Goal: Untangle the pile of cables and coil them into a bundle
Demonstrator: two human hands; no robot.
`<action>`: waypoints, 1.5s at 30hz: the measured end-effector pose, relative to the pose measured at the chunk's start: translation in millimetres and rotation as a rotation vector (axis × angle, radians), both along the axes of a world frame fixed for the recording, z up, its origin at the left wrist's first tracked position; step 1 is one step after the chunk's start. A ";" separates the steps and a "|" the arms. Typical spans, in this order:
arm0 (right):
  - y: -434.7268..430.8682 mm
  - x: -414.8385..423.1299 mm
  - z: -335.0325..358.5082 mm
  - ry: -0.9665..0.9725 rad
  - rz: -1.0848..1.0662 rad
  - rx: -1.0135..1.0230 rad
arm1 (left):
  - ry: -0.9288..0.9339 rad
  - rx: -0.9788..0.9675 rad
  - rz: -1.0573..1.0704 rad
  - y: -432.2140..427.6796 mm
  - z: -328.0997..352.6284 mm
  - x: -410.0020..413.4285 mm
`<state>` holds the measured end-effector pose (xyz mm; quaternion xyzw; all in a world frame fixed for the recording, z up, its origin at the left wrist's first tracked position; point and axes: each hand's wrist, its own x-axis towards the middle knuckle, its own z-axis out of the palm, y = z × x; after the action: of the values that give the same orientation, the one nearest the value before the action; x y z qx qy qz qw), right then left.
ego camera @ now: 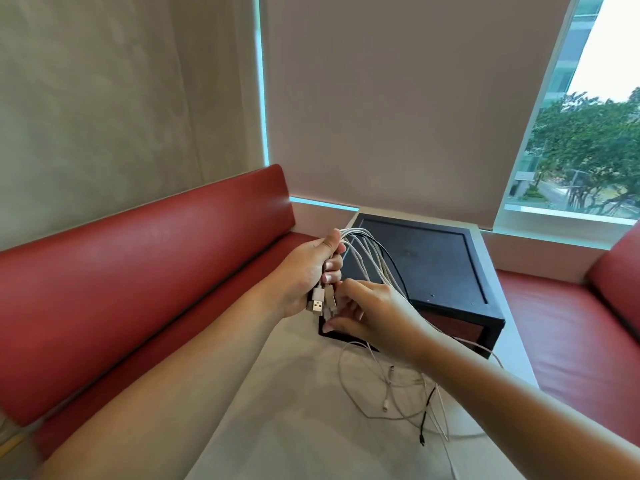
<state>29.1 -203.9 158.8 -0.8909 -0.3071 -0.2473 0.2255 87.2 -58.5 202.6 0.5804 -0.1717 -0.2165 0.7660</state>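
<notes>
Meanwhile left fingers (333, 276) clench cables (367, 251), right fingers (348, 287) pinch a plug (328, 311), near black box (433, 265).

Soft daylight from window (581, 140) at right, sky blown out; wide-angle bending at edges; focus sharp.

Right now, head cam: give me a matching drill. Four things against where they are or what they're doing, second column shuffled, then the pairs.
1. left hand
2. right hand
3. black box
4. loose cable tails

A. lying on the pale table
B. gripping the gathered cables, raised
C. standing at the table's far end
D. fingers at the plug ends below the other hand

Pairs: 1-B, 2-D, 3-C, 4-A
</notes>
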 end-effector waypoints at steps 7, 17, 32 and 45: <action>2.1 0.9 -5.8 -0.102 0.015 0.039 | 0.008 -0.029 -0.011 0.6 -1.9 -0.6; 1.2 4.6 -4.5 -0.121 -0.025 0.046 | 0.062 -0.147 -0.001 2.3 -4.6 -0.5; -22.4 22.9 38.4 -0.073 -0.313 -0.064 | -0.221 0.280 -0.114 7.5 4.1 -11.2; -29.7 37.4 71.7 0.197 -0.151 -0.072 | -0.146 0.198 -0.334 16.5 4.0 -21.7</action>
<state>66.6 -233.5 230.5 -0.9390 -0.2243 -0.1635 0.2031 65.4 -42.0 206.6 0.6306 -0.2986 -0.3137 0.6440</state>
